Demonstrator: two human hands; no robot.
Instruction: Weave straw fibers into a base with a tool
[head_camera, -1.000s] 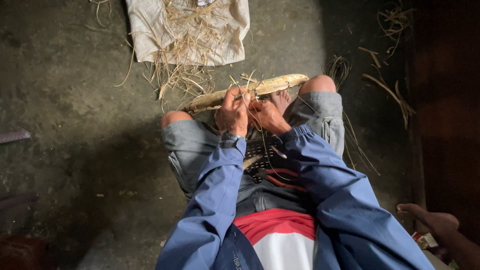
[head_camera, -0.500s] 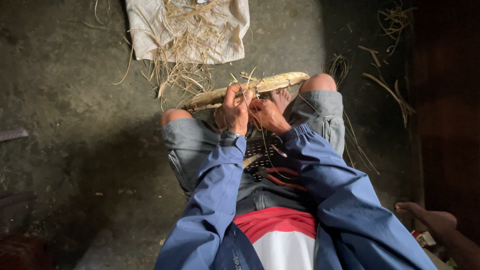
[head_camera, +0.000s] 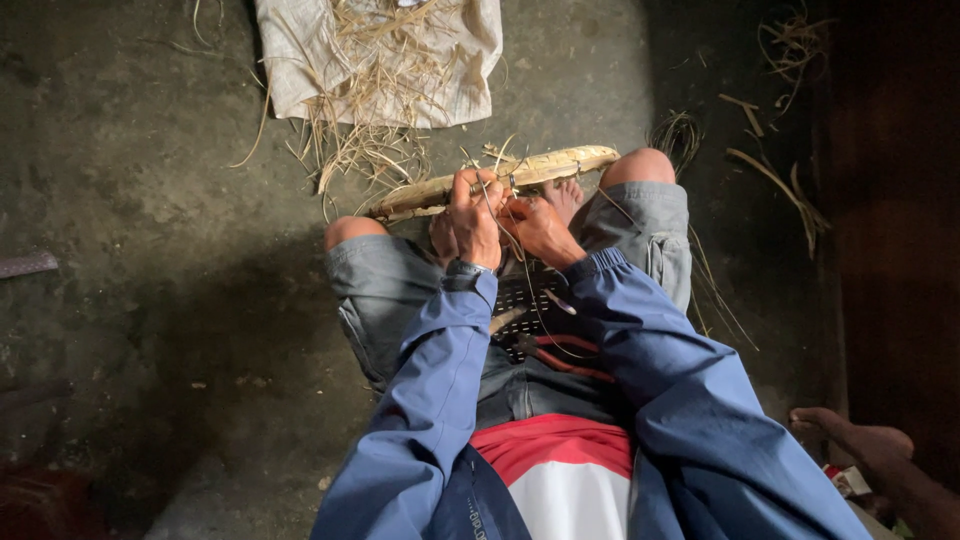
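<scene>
A woven basket stands on edge between my knees, its pale wrapped rim (head_camera: 560, 165) running across from knee to knee. My left hand (head_camera: 474, 214) grips the rim near its middle, fingers curled over the top. My right hand (head_camera: 536, 230) sits just beside it, pinching a thin strip (head_camera: 522, 262) that runs down toward my lap. The dark open weave of the basket (head_camera: 520, 300) shows below both hands. Red-handled pliers (head_camera: 560, 352) lie in my lap.
A pale cloth (head_camera: 300, 70) covered with loose straw strips (head_camera: 375, 150) lies on the concrete floor ahead. More strips (head_camera: 780, 180) are scattered at the right. Another person's bare foot (head_camera: 860, 445) rests at the lower right. A dark wall is at the right.
My hands have stayed at the same spot on the rim, with only slight finger movement. The basket has not visibly shifted.
</scene>
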